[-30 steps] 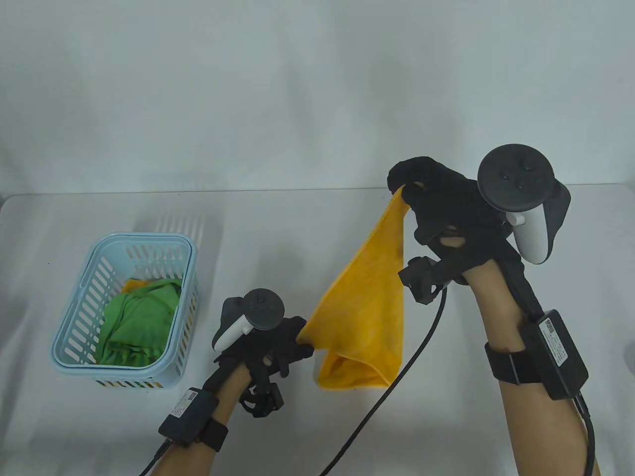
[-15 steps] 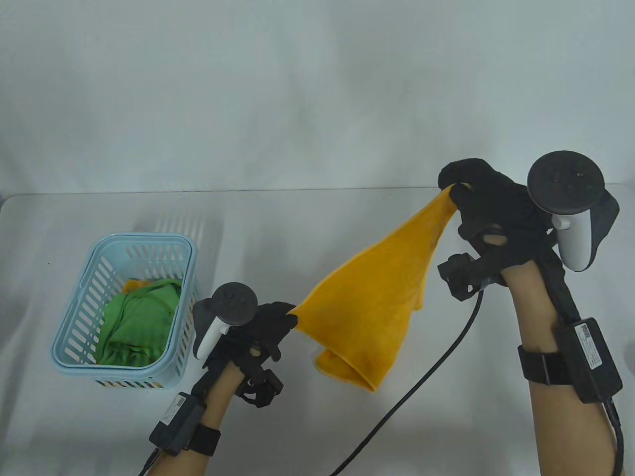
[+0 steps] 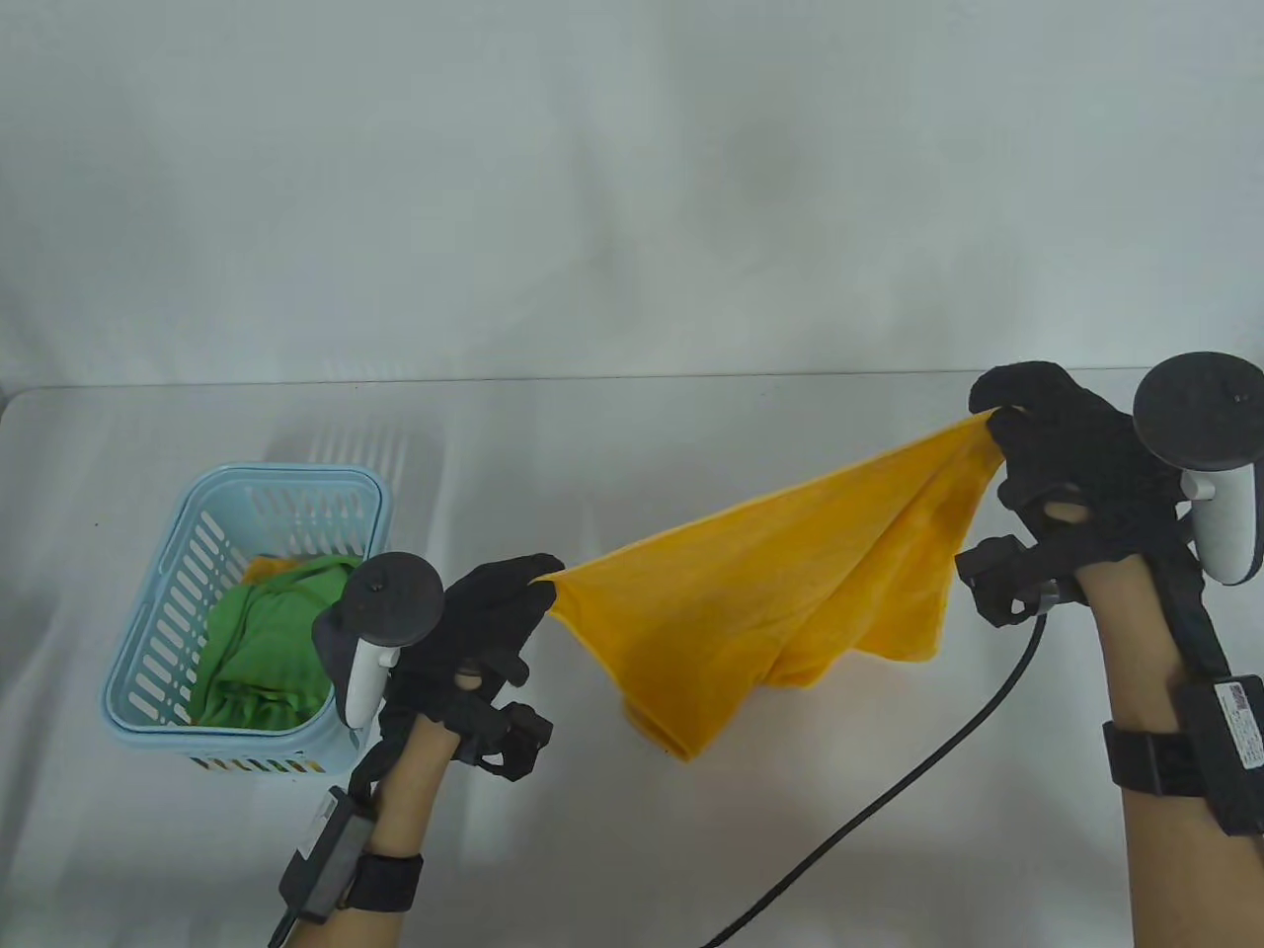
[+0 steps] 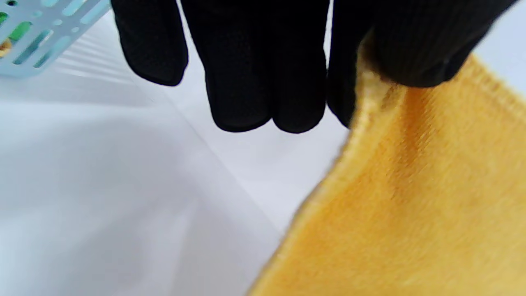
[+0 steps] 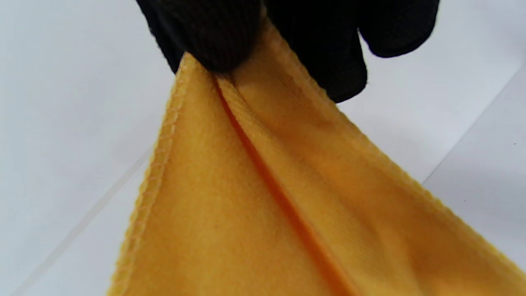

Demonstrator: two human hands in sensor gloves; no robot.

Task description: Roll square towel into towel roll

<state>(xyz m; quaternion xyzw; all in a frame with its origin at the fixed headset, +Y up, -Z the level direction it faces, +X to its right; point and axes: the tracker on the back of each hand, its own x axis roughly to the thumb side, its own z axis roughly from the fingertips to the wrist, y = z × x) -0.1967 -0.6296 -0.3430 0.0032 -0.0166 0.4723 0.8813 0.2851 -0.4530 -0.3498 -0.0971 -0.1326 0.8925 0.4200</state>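
Pinching opposite corners, left hand (image 3: 494, 617) and right hand (image 3: 1062, 444) stretch the towel (image 3: 780, 583) left-low to right-high.

basket (image 3: 148, 632) near table (image 3: 632, 434) left edge | cloths (image 3: 267, 642) in basket | towel (image 3: 780, 583) right of basket, above table centre-right

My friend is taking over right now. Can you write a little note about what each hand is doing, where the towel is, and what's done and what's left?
Left hand: pinches one corner of the yellow towel.
Right hand: pinches another corner, held higher and farther back.
Towel: stretched in the air between both hands, its bottom sagging toward the table; whether it touches is unclear.
The blue basket at the left holds green cloth.
Done: towel picked up and opened out.
Left: lay it flat on the table, then roll it into a towel roll.
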